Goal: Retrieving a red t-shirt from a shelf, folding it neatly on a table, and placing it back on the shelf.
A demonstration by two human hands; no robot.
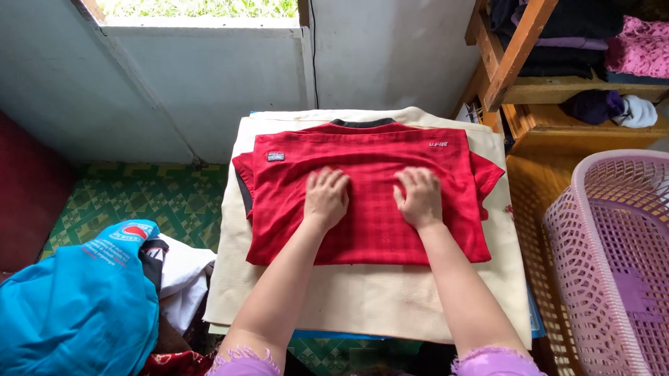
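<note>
I'm pressing my left hand [326, 197] and right hand [420, 197], both flat and grasping nothing, on the red shirt [368, 193] (partly folded, sleeves sticking out beside them).

The red shirt [371, 201] lies flat, folded into a rough rectangle, near the middle of the cream cloth [390, 296] that covers the low board. Its fabric has a faint woven check. A small dark patch sits near its far left corner, and a short sleeve sticks out on each side. Its dark collar edge shows at the far side, towards the cloth's far edge.
</note>
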